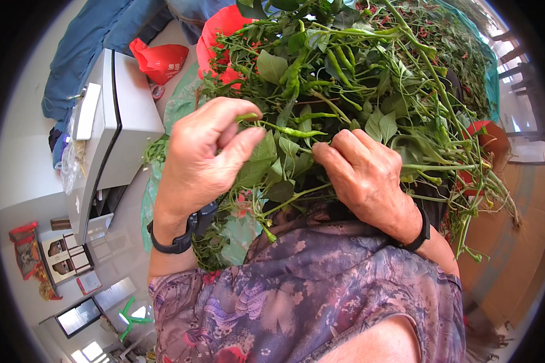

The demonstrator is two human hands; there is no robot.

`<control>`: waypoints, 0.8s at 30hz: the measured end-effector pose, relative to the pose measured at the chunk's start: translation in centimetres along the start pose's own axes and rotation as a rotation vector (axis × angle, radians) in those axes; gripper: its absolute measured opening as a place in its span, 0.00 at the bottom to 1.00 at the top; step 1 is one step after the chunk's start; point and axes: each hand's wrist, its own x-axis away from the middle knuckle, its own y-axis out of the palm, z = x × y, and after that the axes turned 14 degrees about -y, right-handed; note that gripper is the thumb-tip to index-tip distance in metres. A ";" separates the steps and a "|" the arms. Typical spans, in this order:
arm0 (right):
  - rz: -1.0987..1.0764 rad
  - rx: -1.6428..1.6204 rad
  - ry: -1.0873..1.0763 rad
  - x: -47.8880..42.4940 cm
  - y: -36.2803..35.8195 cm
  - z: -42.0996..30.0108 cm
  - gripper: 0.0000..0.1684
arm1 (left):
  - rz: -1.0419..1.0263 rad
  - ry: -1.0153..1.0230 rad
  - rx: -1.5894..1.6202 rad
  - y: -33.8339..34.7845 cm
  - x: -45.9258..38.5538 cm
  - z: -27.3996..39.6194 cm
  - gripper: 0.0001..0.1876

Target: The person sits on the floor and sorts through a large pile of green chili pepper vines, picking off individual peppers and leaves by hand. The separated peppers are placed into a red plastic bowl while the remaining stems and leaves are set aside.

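Observation:
A heap of uprooted chili pepper plants (381,90), with green leaves and slim green peppers, lies across my lap. My right hand (363,177) pinches a thin stem low in the foliage; its fingertips are partly hidden. My left hand (209,145) is raised just left of it, with a green piece, seemingly a chili pepper (246,116), under its curled index finger. The rest of that piece is hidden in the hand. Between my hands a light green chili pepper (299,132) is on the plant. More green peppers (293,75) hang above.
At the top, a red plastic bag (222,34) stands behind the plants. Another red bag (161,61) lies near a white cabinet (138,90) at left. Picked-over plants (458,54) lie on teal sheeting at upper right. Cardboard (522,227) is at right.

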 end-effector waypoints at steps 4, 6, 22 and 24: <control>-0.011 0.003 -0.002 -0.1 -0.1 0.0 0.09 | -0.028 0.206 -0.158 1.1 -1.2 -0.3 0.11; -0.020 0.011 0.002 -0.1 -0.1 -0.1 0.09 | -0.041 0.295 -0.263 1.7 -1.7 -0.5 0.12; -0.055 -0.006 0.018 0.0 -0.2 -0.2 0.07 | -0.234 0.271 -0.461 2.4 -2.8 -1.4 0.04; -0.042 -0.011 0.017 0.0 -0.1 -0.2 0.07 | -0.279 0.204 -0.360 1.7 -2.9 -1.5 0.06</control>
